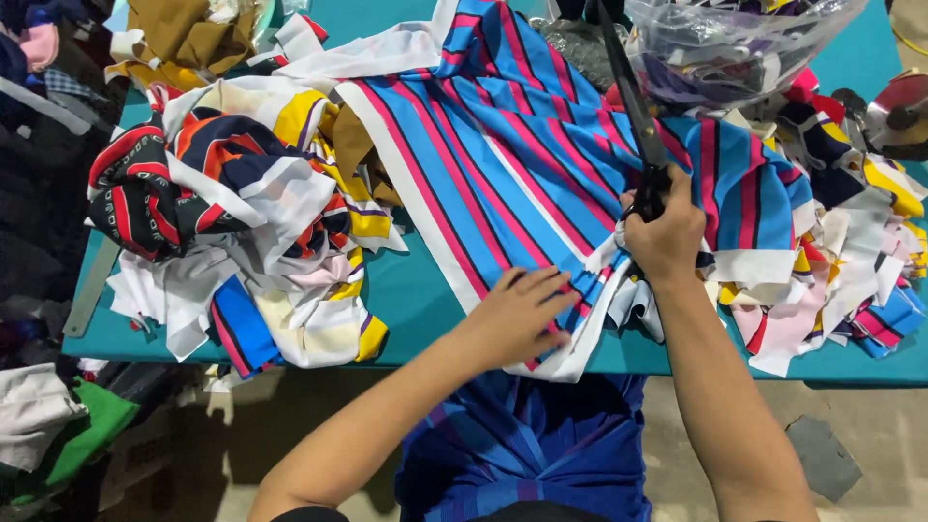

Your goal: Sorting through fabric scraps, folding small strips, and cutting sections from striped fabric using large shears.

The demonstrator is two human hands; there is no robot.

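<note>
A long piece of blue cloth with pink, black and white stripes (pixel 503 155) lies across the teal table (pixel 416 300) and hangs over its near edge. My left hand (pixel 522 311) presses flat on the cloth near that edge, fingers spread. My right hand (pixel 665 235) grips the handles of large black scissors (pixel 630 97), whose closed blades point away from me along the cloth.
A heap of mixed fabric scraps (pixel 242 213) fills the table's left side, and more scraps (pixel 851 251) lie at the right. A clear plastic bag of offcuts (pixel 725 48) sits at the far right. A round-bladed cutter (pixel 899 111) rests at the right edge. More cloth (pixel 48 425) lies on the floor.
</note>
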